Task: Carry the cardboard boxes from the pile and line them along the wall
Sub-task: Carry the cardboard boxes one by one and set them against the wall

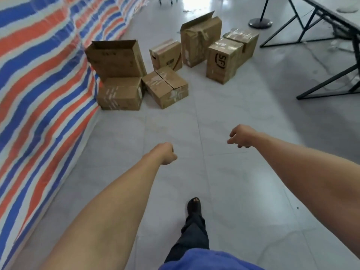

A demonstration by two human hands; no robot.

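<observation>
The left hand (167, 153) is curled into a fist and grips nothing. The right hand (240, 136) hangs with fingers loosely bent, also holding nothing. Both are stretched out over the pale tiled floor (243, 191), apart from each other. Near, a foot in a black sandal (194, 205) steps forward. Far ahead sit the cardboard boxes (165, 86). Two are stacked against the striped tarp wall (39, 84) on the left, and the others are clustered to their right. A black-legged surface (331, 18) stands far right.
</observation>
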